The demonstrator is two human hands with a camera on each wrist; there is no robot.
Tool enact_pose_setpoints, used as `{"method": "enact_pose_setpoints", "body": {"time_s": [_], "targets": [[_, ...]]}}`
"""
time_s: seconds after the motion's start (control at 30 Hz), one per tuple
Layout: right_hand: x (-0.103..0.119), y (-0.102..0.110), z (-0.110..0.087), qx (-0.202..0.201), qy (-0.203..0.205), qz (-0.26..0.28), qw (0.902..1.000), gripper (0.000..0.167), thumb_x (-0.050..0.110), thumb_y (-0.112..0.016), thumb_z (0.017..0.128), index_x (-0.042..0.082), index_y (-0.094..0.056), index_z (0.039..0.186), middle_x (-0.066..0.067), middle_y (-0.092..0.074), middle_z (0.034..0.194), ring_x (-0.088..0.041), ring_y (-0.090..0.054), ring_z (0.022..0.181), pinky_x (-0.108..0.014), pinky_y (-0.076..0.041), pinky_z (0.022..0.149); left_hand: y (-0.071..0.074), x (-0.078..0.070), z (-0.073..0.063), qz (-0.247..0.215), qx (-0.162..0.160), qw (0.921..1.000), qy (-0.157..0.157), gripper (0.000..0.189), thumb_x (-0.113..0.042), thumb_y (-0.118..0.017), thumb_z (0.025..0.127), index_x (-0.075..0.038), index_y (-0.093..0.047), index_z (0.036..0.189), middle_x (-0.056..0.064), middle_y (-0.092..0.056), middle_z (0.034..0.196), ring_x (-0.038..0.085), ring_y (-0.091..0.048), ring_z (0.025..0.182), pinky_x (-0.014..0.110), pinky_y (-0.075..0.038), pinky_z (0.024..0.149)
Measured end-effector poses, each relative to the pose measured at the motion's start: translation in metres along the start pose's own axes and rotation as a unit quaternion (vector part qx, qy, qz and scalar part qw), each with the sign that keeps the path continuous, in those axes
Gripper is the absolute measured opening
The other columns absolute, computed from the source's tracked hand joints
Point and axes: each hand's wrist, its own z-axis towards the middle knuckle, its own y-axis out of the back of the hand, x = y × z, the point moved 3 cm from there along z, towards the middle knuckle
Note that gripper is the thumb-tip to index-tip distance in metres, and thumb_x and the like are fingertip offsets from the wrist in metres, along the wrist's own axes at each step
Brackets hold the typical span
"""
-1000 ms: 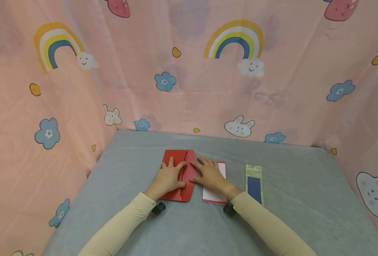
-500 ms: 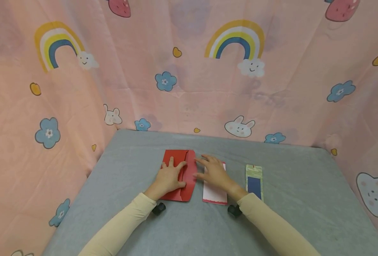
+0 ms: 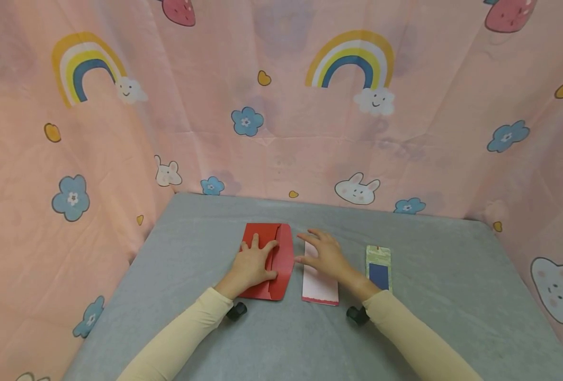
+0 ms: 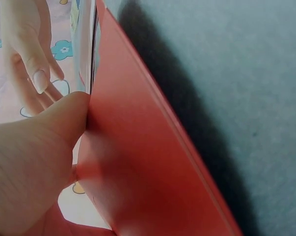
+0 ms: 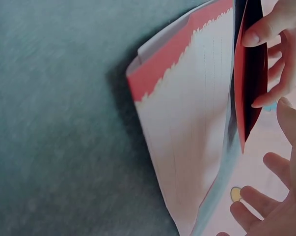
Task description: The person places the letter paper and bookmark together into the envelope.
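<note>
A red envelope (image 3: 281, 286) lies on the grey table, its lighter flap folded out to the right. My left hand (image 3: 249, 267) rests on it with fingers spread, the thumb near the flap's crease. In the left wrist view the envelope's red face (image 4: 138, 147) shows close up beside the thumb. To the right lies a folded sheet of lined letter paper (image 3: 320, 288), white with ragged red borders. My right hand (image 3: 326, 256) hovers over its upper part, fingers spread and holding nothing. The right wrist view shows the letter paper (image 5: 187, 108) with its folded layers slightly apart.
A green bookmark-like strip (image 3: 378, 256) with a dark blue panel lies on the table right of the letter paper, its lower end hidden by the right sleeve. A pink patterned curtain (image 3: 281, 153) stands behind the table (image 3: 443, 275) and along both sides.
My right hand has drawn away from the envelope's flap to the right, over the letter paper. The left hand has stayed on the envelope.
</note>
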Motion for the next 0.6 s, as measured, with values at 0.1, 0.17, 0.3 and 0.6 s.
{"method": "enact_pose_setpoints", "body": {"time_s": [0.1, 0.17, 0.3, 0.6], "targets": [[-0.001, 0.003, -0.002, -0.002, -0.006, 0.006, 1.0, 0.069, 0.044, -0.075, 0.084, 0.02, -0.052, 0.144, -0.018, -0.043, 0.153, -0.042, -0.037, 0.142, -0.069, -0.032, 0.109, 0.0, 0.0, 0.0, 0.005, -0.002, 1.0, 0.0, 0.077, -0.044, -0.077, 0.078, -0.028, -0.045, 0.146, 0.028, -0.037, 0.154, 0.057, -0.045, 0.129, 0.053, -0.059, 0.082], [-0.003, 0.004, -0.003, -0.004, -0.01, 0.011, 0.9999, 0.068, 0.044, -0.075, 0.084, 0.021, -0.053, 0.144, -0.017, -0.043, 0.153, -0.042, -0.038, 0.141, -0.068, -0.034, 0.109, 0.0, -0.001, 0.0, 0.009, -0.001, 1.0, 0.001, 0.077, -0.044, -0.077, 0.078, -0.028, -0.045, 0.146, 0.028, -0.037, 0.154, 0.057, -0.046, 0.128, 0.053, -0.059, 0.082], [-0.006, 0.008, -0.006, -0.006, -0.012, 0.018, 0.9998, 0.068, 0.043, -0.075, 0.084, 0.02, -0.053, 0.144, -0.018, -0.043, 0.153, -0.042, -0.038, 0.142, -0.069, -0.033, 0.109, 0.0, -0.001, 0.0, 0.01, 0.003, 0.9999, 0.004, 0.078, -0.045, -0.077, 0.078, -0.029, -0.044, 0.146, 0.027, -0.037, 0.155, 0.057, -0.045, 0.129, 0.052, -0.059, 0.082], [-0.015, 0.017, -0.014, -0.027, -0.005, 0.027, 0.9993, 0.064, 0.036, -0.076, 0.085, 0.015, -0.055, 0.141, -0.023, -0.043, 0.152, -0.046, -0.039, 0.14, -0.07, -0.034, 0.107, 0.0, 0.0, 0.0, -0.002, 0.008, 1.0, 0.004, 0.078, -0.043, -0.077, 0.078, -0.029, -0.043, 0.147, 0.027, -0.035, 0.156, 0.057, -0.044, 0.13, 0.052, -0.059, 0.083]]}}
